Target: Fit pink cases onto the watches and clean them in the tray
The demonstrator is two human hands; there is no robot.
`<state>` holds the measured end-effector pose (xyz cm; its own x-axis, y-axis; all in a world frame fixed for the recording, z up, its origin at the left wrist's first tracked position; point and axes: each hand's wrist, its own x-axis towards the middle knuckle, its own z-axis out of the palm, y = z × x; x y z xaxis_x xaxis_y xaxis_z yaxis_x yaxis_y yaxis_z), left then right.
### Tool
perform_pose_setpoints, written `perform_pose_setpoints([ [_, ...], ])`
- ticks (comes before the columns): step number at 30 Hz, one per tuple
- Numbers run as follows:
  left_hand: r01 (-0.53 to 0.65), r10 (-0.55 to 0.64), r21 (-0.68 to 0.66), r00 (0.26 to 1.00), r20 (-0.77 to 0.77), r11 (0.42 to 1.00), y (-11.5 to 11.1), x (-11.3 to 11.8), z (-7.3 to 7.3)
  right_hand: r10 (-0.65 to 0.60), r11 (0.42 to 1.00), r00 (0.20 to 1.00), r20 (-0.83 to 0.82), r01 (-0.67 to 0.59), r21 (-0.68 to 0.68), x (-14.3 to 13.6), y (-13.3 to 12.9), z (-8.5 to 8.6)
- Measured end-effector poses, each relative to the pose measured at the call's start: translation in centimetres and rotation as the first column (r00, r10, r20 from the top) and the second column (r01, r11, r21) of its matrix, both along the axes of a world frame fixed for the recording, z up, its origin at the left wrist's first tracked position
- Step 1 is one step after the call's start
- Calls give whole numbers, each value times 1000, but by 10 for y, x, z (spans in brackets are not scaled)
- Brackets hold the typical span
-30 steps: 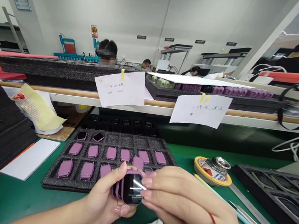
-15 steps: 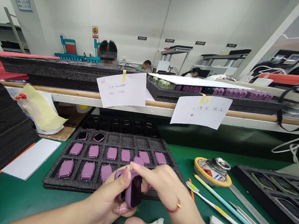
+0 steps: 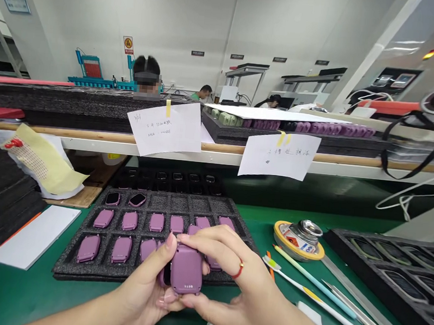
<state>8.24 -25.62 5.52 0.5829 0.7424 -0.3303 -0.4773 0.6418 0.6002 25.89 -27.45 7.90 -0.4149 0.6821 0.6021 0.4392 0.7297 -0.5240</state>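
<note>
In front of the black foam tray, my right hand grips a purple smartwatch body by its top and bottom edges. Its plain back, with small metal contacts near the lower end, faces me. My left hand is closed around a second purple smartwatch body, mostly hidden behind the first; a sliver of dark screen shows. The two bodies are close together; I cannot tell whether they touch. More purple bodies lie back up in the tray, and two in its far row show dark screens.
At right lie a toothbrush, a pale blue stick, a steel ruler, a white block and a round metal-topped dispenser. Another foam tray stands beyond. A shelf with hanging paper notes crosses above; people sit behind.
The smartwatch body in my right hand has turned from showing its side and dark screen to showing its back. My right thumb has come up to its lower edge. The camera view has shifted slightly.
</note>
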Motion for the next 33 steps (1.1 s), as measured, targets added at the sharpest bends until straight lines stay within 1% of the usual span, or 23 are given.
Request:
perform_pose_setpoints([
  [2,-78,77,0,996,38,997,2,0,2,-54,999,998,15,54,-6,7,8,-1],
  [4,-187,188,-18,980,59,982,6,0,7,-183,983,983,24,183,-29,16,20,-4],
  [6,-262,264,-31,963,63,964,10,-2,12,-298,952,954,45,300,-57,24,34,-12],
  [7,-279,280,-26,958,64,960,12,-3,15,-323,942,944,63,327,-71,27,40,-17],
  [10,-277,276,44,961,33,960,13,-4,19,-311,941,943,117,323,-103,27,53,-37],
  [12,-266,272,104,962,-39,958,12,-5,18,-273,948,952,141,291,-126,24,57,-48],
  [14,-246,263,148,959,-104,958,10,-4,16,-245,954,960,139,264,-144,22,58,-54],
  [15,-232,250,154,961,-116,961,9,-4,15,-241,954,962,127,259,-149,22,58,-54],
  [17,-192,205,131,974,-98,973,8,-3,13,-257,953,964,73,265,-148,21,54,-50],
  [19,-142,147,77,988,-56,987,7,-3,13,-273,953,962,-2,271,-135,19,45,-40],
  [20,-119,121,55,992,-41,991,7,-2,13,-262,959,964,-41,255,-125,16,39,-34],
  [21,-98,99,37,994,-33,994,6,-2,12,-230,969,970,-75,222,-110,13,33,-28],
  [24,-70,70,-4,997,-24,998,4,1,9,-52,998,992,-119,46,-50,1,13,-14],
  [26,-70,70,-57,998,-4,996,3,2,7,1,1000,995,-104,-3,-21,-6,3,-10],
  [29,-64,68,-107,997,35,992,2,3,5,-40,999,996,-84,39,-13,-9,-3,-8],
  [33,-27,33,-83,996,78,996,2,3,3,-56,998,991,-126,54,-16,-10,-2,-8],
])
